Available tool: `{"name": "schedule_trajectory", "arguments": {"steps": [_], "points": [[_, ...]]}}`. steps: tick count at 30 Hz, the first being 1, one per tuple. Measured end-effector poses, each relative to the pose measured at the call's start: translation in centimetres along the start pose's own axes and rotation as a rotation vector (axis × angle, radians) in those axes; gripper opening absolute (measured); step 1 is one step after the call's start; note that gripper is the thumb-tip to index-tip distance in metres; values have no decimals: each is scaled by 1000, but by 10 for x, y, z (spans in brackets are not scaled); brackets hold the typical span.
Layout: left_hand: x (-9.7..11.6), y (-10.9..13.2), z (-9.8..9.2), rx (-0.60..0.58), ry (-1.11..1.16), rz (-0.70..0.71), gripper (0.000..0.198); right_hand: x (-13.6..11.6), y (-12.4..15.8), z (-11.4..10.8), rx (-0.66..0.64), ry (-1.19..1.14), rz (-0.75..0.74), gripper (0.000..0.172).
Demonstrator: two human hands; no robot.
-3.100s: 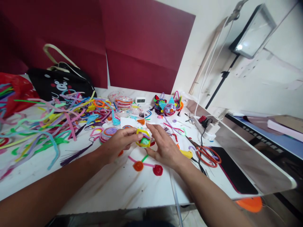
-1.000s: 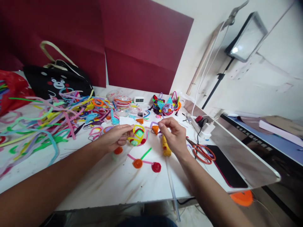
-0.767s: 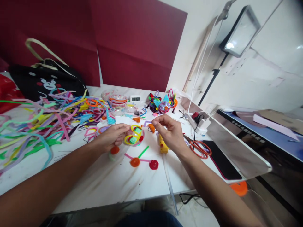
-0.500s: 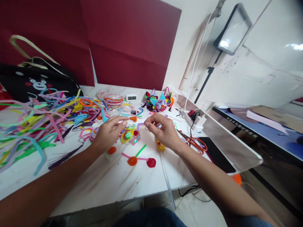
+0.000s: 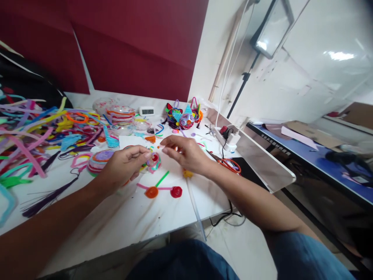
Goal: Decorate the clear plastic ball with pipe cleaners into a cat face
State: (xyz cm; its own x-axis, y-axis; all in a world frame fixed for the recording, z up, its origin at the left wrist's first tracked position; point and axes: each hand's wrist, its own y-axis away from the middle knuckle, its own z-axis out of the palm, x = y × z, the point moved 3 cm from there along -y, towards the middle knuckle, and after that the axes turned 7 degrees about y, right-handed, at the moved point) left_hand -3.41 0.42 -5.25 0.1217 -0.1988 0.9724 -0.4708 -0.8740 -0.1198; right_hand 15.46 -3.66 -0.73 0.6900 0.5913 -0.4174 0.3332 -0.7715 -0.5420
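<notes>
Above the white table, my left hand (image 5: pixel 125 163) is closed in a pinch, thumb against fingers; what it grips, if anything, I cannot make out. My right hand (image 5: pixel 188 153) faces it a short gap away, also pinched, and its fingertips hide whatever is in them. Just below the gap sits a small round piece with a red coil (image 5: pixel 155 158) on top, partly behind the left fingertips. Nearer me lie an orange coiled pipe-cleaner flower (image 5: pixel 151 191), a red coiled one (image 5: pixel 176 191), a green pipe cleaner (image 5: pixel 162 179) and a pink one (image 5: pixel 142 186).
A heap of coloured pipe cleaners (image 5: pixel 32 132) covers the left, with a purple tassel (image 5: pixel 48 198) in front. Behind stand a small digital clock (image 5: pixel 146 111) and a decorated colourful piece (image 5: pixel 183 116). Orange-handled scissors (image 5: pixel 233 165) and a power strip (image 5: pixel 225 140) are at right.
The view has turned right, so things sit further left. My hands have come closer together, and the lilac strand seen by my right fingertips no longer shows there.
</notes>
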Motion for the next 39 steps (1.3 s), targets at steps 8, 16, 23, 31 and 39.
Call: {"name": "schedule_trajectory", "arguments": {"steps": [8,16,23,31,39], "points": [[6,2,12,-41,76,-24,22,46,70,-60,-223,381,328,14],[-8,3,22,-29,272,-104,24,40,88,-21,-593,704,285,28],[-9,9,26,-43,336,-150,29,43,89,-24,-354,597,384,46],[1,-1,33,39,381,-232,26,29,86,-38,-37,70,399,37],[10,-18,44,106,449,-244,21,51,75,-11,-344,528,327,45]]}}
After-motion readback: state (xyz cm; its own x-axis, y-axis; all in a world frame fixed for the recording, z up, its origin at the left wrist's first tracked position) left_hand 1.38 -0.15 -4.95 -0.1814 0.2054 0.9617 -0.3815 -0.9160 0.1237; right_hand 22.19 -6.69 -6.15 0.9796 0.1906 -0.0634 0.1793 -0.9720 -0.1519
